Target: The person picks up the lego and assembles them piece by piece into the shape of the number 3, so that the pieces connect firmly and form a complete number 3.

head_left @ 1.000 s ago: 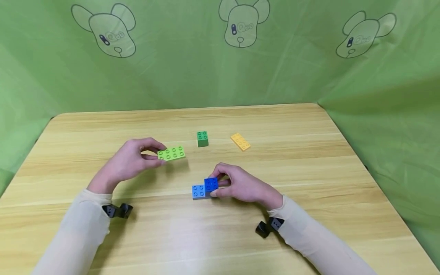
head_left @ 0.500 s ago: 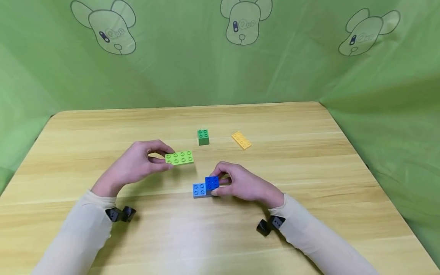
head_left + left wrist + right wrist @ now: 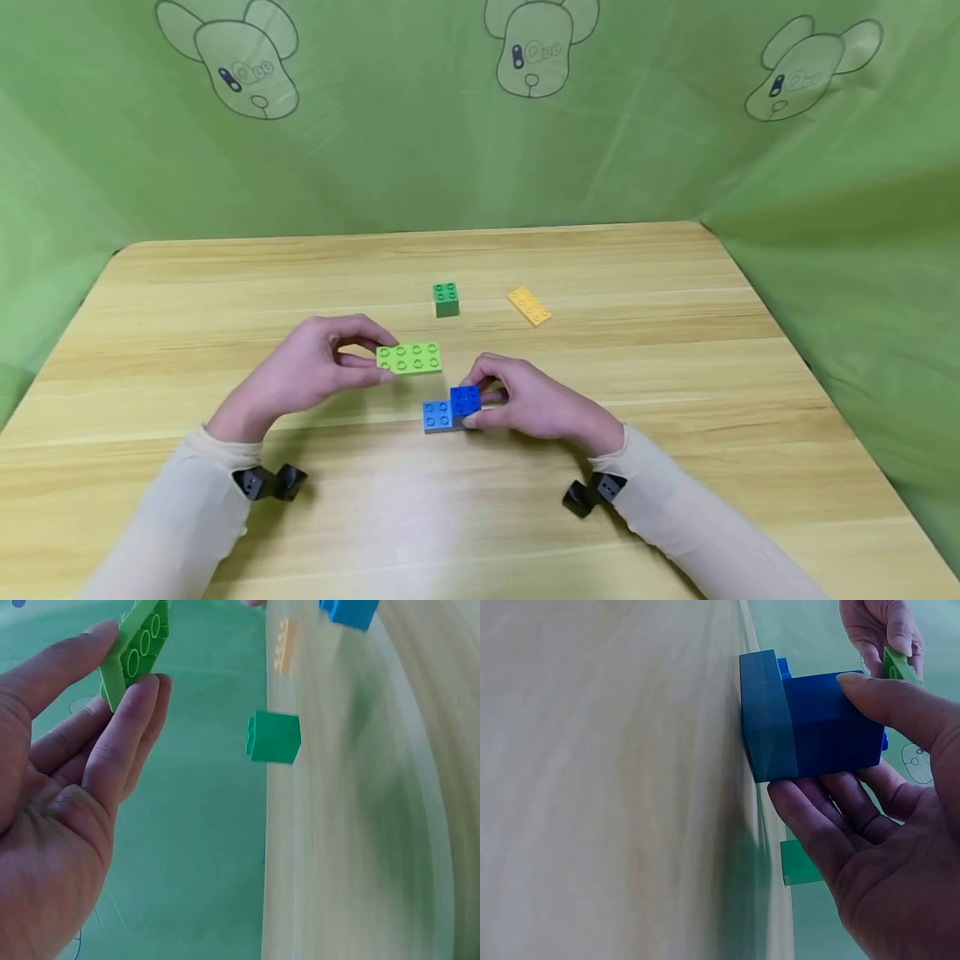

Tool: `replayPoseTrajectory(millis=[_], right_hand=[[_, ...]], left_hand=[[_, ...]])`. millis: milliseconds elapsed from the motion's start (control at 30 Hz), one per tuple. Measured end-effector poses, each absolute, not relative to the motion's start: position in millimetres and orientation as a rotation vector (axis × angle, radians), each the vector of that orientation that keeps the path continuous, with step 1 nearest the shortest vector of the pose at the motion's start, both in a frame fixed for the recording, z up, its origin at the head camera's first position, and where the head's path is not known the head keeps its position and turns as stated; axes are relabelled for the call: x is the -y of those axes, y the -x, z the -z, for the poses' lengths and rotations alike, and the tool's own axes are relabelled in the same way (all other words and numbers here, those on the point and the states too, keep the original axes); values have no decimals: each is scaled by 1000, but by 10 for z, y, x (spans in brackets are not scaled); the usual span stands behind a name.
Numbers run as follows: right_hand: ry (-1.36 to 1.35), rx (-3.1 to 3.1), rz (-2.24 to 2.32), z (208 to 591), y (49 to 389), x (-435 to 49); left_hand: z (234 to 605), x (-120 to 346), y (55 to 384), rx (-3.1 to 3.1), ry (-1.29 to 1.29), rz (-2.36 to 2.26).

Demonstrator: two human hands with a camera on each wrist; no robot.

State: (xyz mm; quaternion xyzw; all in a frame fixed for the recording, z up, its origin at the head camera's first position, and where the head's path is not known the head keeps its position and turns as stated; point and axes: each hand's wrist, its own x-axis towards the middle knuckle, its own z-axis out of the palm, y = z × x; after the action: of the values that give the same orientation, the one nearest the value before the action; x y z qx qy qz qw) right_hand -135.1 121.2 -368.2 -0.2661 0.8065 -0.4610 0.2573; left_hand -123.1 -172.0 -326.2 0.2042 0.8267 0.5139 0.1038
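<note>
My left hand (image 3: 311,367) pinches a flat lime-green toy brick (image 3: 408,358) by its left end, thumb on one side and fingers on the other. In the left wrist view the hollow underside of this lime-green brick (image 3: 139,652) shows, well above the table. My right hand (image 3: 532,400) grips a dark blue square brick (image 3: 466,401) between thumb and fingers. That brick sits on the right half of a light blue brick (image 3: 437,416), whose left studs are bare. The right wrist view shows the dark blue brick (image 3: 836,724) joined flush to the light blue one (image 3: 769,720).
A dark green square brick (image 3: 446,300) stands farther back on the wooden table (image 3: 637,333). To its right lies a thin yellow-orange brick (image 3: 529,307), set at a slant. Green cloth (image 3: 390,167) with printed animal heads hangs behind the table and along its sides.
My left hand has carried the lime-green brick right and toward me, closer to the blue bricks. My right hand keeps its grip and stays almost in place.
</note>
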Motion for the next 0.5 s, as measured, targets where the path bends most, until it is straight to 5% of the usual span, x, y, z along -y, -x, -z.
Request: replayPoseTrajectory(millis=[500], right_hand=[[720,-2172,1281,3693,1348,-1233]], left_hand=[[3346,1528,1114,-2339,-564,-1672]])
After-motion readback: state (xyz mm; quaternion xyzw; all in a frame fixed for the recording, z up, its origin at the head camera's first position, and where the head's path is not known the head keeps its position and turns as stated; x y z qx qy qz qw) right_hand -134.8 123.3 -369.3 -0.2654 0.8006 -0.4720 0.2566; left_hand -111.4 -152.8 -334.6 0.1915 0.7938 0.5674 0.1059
